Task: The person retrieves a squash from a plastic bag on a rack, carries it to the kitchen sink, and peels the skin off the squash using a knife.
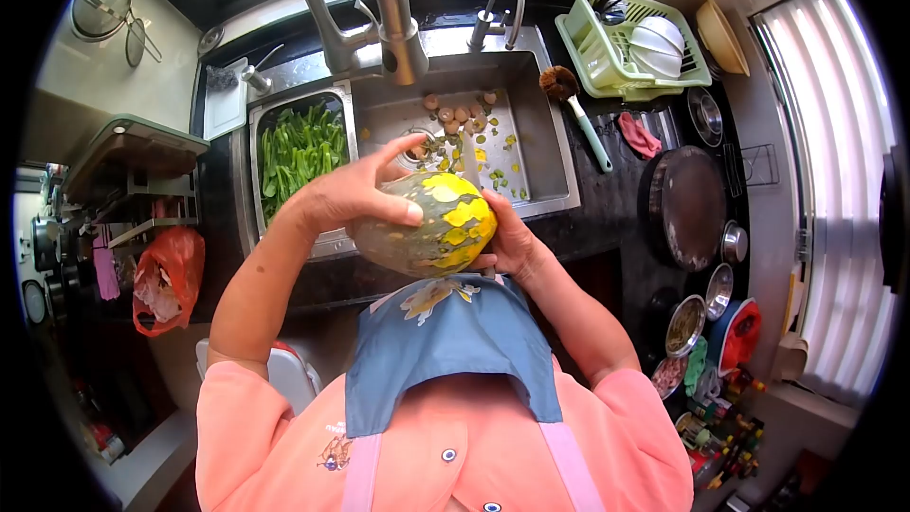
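A grey-green pumpkin [403, 242] is held up at the near edge of the sink, with yellow patches where strips of skin are gone. My left hand [365, 194] is wrapped over its left side, thumb across the top and index finger stretched out. At the right side of the pumpkin, my right hand [512, 237] grips a knife, its handle mostly hidden in the fingers. The knife's pale blade [470, 161] points away from me, beyond the pumpkin. Peel scraps [498, 171] and several brown eggshells [458, 118] lie in the sink basin [540, 133].
Cut green vegetables [303, 152] fill the smaller left basin. Faucets [403, 47] rise behind the sink. A scrub brush [578, 109], green dish rack [611, 76], pink cloth [640, 136] and dark round board [689, 204] stand at the right. A red plastic bag [169, 275] hangs at left.
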The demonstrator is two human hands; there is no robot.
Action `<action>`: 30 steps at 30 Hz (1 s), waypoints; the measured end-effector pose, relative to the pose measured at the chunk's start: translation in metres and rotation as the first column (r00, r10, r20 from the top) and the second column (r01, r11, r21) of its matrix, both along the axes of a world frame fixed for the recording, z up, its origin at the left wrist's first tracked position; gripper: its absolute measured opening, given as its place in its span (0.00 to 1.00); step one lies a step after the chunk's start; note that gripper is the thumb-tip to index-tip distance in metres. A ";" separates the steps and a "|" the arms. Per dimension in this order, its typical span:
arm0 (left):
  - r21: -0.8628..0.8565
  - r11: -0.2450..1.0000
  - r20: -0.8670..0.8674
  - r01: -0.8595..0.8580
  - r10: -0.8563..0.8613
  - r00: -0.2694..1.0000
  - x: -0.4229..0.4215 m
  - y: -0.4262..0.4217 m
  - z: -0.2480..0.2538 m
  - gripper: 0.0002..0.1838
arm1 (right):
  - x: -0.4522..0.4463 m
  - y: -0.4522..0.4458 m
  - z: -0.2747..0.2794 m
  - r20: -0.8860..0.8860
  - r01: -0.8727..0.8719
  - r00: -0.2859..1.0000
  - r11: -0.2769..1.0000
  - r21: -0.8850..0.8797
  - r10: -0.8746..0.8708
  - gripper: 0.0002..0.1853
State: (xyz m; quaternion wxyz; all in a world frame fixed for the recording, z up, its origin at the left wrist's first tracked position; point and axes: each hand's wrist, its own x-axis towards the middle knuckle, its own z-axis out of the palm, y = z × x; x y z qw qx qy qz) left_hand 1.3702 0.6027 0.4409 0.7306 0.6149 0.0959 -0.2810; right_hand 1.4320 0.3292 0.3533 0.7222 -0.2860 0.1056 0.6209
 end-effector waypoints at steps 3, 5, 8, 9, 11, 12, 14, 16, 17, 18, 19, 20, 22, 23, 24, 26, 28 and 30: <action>-0.261 0.956 0.076 -0.135 0.160 0.984 -0.009 0.007 0.005 0.71 | -0.005 -0.005 0.008 -0.007 0.138 0.990 0.987 0.080 -0.138 0.31; -0.493 0.848 0.194 -0.193 0.323 0.926 -0.028 0.000 -0.005 0.71 | -0.005 -0.007 0.018 0.070 0.233 0.967 0.962 0.142 -0.245 0.31; -0.468 0.736 0.261 -0.489 0.644 0.719 -0.045 -0.055 -0.041 0.75 | -0.006 -0.003 0.032 0.355 0.189 0.911 0.977 0.101 -0.213 0.42; -0.430 0.693 0.251 -0.579 0.708 0.660 -0.049 -0.068 -0.056 0.71 | -0.009 0.004 0.050 0.455 0.169 0.873 0.984 0.052 -0.174 0.45; -0.603 0.571 0.073 -0.557 0.735 0.674 -0.046 -0.072 -0.057 0.54 | -0.016 0.011 0.078 0.659 0.124 0.745 0.992 0.018 -0.105 0.56; -0.643 0.528 0.005 -0.555 0.728 0.686 -0.043 -0.067 -0.044 0.51 | -0.016 0.006 0.084 0.605 0.092 0.791 0.995 0.038 -0.096 0.56; -0.730 0.386 -0.142 -0.564 0.721 0.678 -0.047 -0.063 -0.035 0.47 | -0.020 0.001 0.087 0.434 0.147 0.877 0.974 0.171 -0.208 0.56; -0.842 0.253 -0.211 -0.476 0.658 0.723 -0.055 -0.066 -0.012 0.47 | -0.021 -0.011 0.082 0.460 0.162 0.853 0.962 0.220 -0.249 0.50; -0.884 0.175 -0.242 -0.433 0.622 0.745 -0.063 -0.067 -0.006 0.47 | -0.020 -0.017 0.080 0.505 0.165 0.821 0.957 0.237 -0.267 0.45; -0.741 0.347 -0.177 -0.575 0.725 0.666 -0.078 -0.065 -0.014 0.48 | -0.016 -0.026 0.067 0.494 0.192 0.815 0.945 0.266 -0.305 0.40; -0.839 0.325 -0.112 -0.437 0.683 0.722 -0.079 -0.071 0.008 0.48 | -0.015 -0.028 0.058 0.481 0.219 0.807 0.931 0.292 -0.341 0.37; -0.855 0.360 -0.045 -0.375 0.667 0.743 -0.085 -0.075 0.018 0.48 | -0.016 -0.030 0.053 0.466 0.275 0.807 0.929 0.249 -0.363 0.34; -0.848 0.414 0.031 -0.330 0.660 0.750 -0.097 -0.081 0.028 0.48 | -0.019 -0.029 0.050 0.439 0.380 0.800 0.911 0.158 -0.409 0.28; -0.844 0.433 0.058 -0.315 0.658 0.751 -0.101 -0.082 0.032 0.48 | -0.016 -0.030 0.047 0.445 0.371 0.799 0.914 0.165 -0.405 0.27; -0.839 0.452 0.086 -0.302 0.658 0.748 -0.105 -0.082 0.035 0.48 | -0.015 -0.030 0.047 0.448 0.364 0.801 0.917 0.162 -0.397 0.26; -0.831 0.476 0.116 -0.288 0.655 0.746 -0.108 -0.081 0.038 0.48 | -0.013 -0.028 0.046 0.448 0.346 0.812 0.927 0.143 -0.373 0.24; -0.827 0.490 0.137 -0.275 0.650 0.747 -0.110 -0.079 0.040 0.48 | -0.013 -0.025 0.048 0.448 0.335 0.826 0.937 0.100 -0.343 0.23; -0.827 0.494 0.144 -0.269 0.648 0.748 -0.111 -0.079 0.042 0.48 | -0.014 -0.022 0.049 0.441 0.326 0.833 0.940 0.097 -0.334 0.23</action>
